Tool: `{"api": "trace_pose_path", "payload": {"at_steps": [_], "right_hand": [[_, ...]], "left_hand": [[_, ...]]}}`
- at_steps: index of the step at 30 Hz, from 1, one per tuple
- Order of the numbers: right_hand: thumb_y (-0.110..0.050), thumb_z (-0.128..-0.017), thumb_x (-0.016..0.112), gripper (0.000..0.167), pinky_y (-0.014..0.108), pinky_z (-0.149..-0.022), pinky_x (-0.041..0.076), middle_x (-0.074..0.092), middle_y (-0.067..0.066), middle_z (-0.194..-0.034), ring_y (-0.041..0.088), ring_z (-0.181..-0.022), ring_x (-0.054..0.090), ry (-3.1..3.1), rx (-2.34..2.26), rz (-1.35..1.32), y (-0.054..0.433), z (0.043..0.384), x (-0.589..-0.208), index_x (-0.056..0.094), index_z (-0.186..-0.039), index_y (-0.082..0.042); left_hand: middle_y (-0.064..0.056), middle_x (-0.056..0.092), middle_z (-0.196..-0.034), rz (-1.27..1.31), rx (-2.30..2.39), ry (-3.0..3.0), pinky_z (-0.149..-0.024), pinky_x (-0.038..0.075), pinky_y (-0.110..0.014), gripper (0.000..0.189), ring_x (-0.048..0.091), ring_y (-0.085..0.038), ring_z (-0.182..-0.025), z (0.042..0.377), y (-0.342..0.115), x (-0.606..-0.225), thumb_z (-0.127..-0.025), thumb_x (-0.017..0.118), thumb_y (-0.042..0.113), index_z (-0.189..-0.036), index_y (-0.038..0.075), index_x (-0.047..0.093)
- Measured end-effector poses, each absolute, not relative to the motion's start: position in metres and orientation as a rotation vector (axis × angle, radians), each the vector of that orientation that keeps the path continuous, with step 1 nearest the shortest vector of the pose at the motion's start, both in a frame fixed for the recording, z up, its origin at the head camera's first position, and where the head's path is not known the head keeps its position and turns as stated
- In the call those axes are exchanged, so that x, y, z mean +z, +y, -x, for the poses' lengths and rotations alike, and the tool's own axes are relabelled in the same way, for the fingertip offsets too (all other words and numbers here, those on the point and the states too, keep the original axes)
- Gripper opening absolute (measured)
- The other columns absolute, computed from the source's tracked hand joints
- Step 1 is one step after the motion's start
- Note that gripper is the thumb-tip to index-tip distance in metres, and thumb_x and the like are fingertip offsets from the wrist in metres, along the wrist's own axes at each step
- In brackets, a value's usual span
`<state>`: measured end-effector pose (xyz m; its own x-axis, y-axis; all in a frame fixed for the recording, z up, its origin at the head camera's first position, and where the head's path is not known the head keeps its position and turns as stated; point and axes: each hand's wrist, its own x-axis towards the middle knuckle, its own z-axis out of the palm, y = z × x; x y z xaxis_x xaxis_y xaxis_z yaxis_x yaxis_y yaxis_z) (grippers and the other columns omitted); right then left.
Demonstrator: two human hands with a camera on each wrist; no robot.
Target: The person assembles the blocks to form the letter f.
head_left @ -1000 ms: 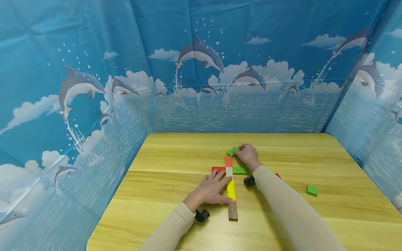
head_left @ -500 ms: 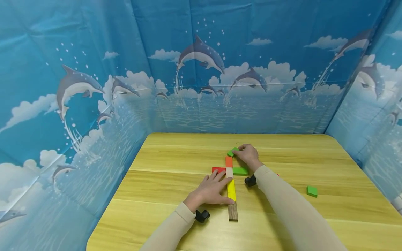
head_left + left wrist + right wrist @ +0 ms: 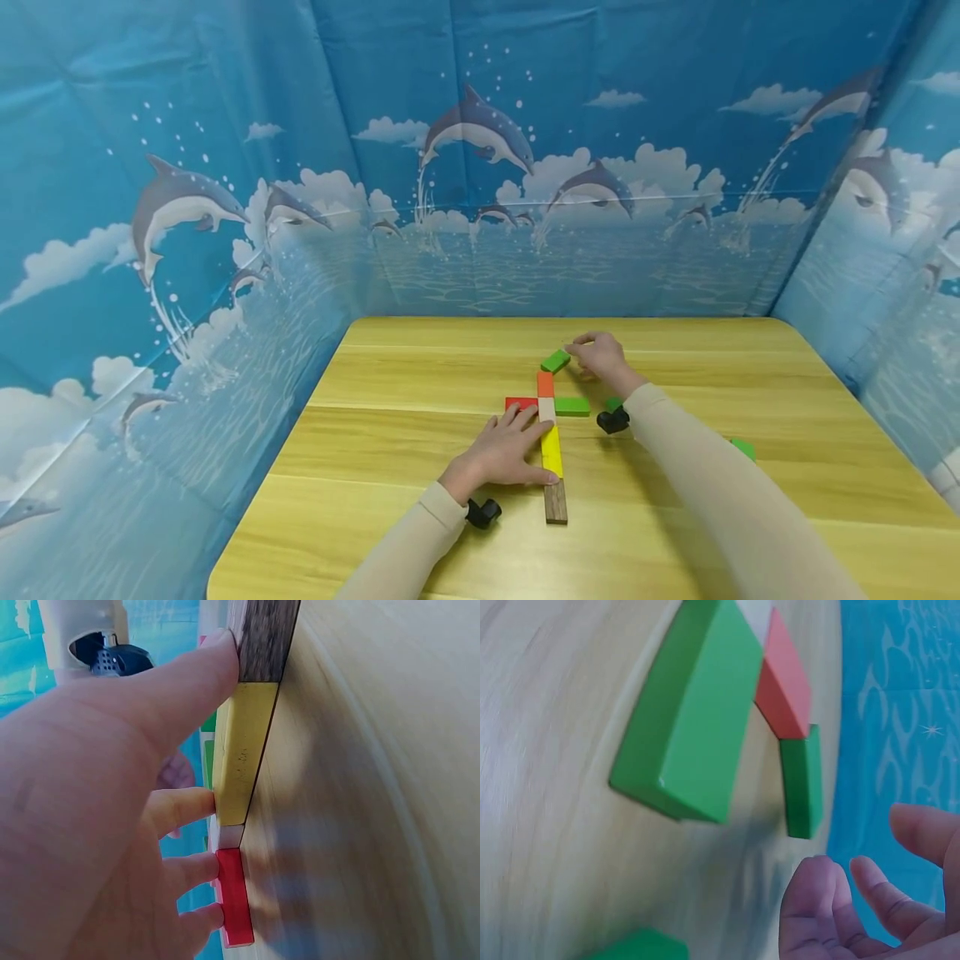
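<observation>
my right hand (image 3: 600, 358), fingers loosely parted, holds nothing; green oblong wooden-looking block (image 3: 556, 361) lies just left of it, long axis slanting, far end nearer it. my left hand (image 3: 502, 454), farther from that block, fingers spread, touches yellow (image 3: 552, 454) and red oblong blocks (image 3: 236, 900).

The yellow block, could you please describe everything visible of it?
The yellow block is a long bar, apparently painted wood, with dark side marks. It lies flat on the table, end to end between the brown block and white block. One of the fingers of the left hand touches it near the white block.
</observation>
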<state>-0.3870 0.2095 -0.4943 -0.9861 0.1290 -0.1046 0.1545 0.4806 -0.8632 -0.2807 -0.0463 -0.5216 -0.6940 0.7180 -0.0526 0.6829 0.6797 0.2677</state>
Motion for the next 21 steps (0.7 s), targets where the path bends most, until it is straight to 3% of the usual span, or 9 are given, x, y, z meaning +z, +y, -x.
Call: {"api": "trace_pose_path", "payload": {"at_steps": [4,13,16,21], "right_hand": [[-0.029,-0.102,0.06,0.046,0.049,-0.082,0.056,0.058,0.026,-0.126,0.041,-0.099,0.066,2.675,-1.543,-0.212,0.217,0.379,-0.484,0.054,-0.14,-0.002],[-0.022,-0.101,0.06,0.039,0.053,-0.092,0.052,0.056,0.023,-0.13,0.044,-0.115,0.059,2.73,-1.493,-0.166,0.227,0.359,-0.471,0.057,-0.137,-0.006],[-0.02,-0.1,0.062,0.037,0.052,-0.093,0.052,0.057,0.023,-0.13,0.044,-0.117,0.058,2.755,-1.476,-0.147,0.231,0.352,-0.469,0.058,-0.134,-0.005],[-0.017,-0.098,0.065,0.035,0.047,-0.083,0.054,0.062,0.023,-0.121,0.04,-0.107,0.061,2.844,-1.377,-0.07,0.24,0.338,-0.47,0.062,-0.13,-0.002]], "left_hand": [[-0.003,0.016,-0.167,-1.155,0.349,2.742,-0.116,0.021,-0.062,0.09,0.01,-0.032,-0.153,0.281,-0.048,-0.524,-0.086,0.058,0.074,-0.16,0.029,0.031],[-0.003,0.016,-0.167,-1.162,0.35,2.741,-0.116,0.021,-0.061,0.09,0.01,-0.033,-0.153,0.28,-0.051,-0.523,-0.086,0.058,0.074,-0.16,0.03,0.031],[-0.003,0.016,-0.167,-1.164,0.356,2.736,-0.116,0.021,-0.062,0.09,0.01,-0.033,-0.153,0.278,-0.051,-0.522,-0.086,0.059,0.074,-0.16,0.029,0.031],[-0.003,0.016,-0.167,-1.165,0.358,2.736,-0.116,0.021,-0.062,0.091,0.011,-0.033,-0.153,0.276,-0.052,-0.522,-0.086,0.059,0.074,-0.159,0.029,0.032]]}}
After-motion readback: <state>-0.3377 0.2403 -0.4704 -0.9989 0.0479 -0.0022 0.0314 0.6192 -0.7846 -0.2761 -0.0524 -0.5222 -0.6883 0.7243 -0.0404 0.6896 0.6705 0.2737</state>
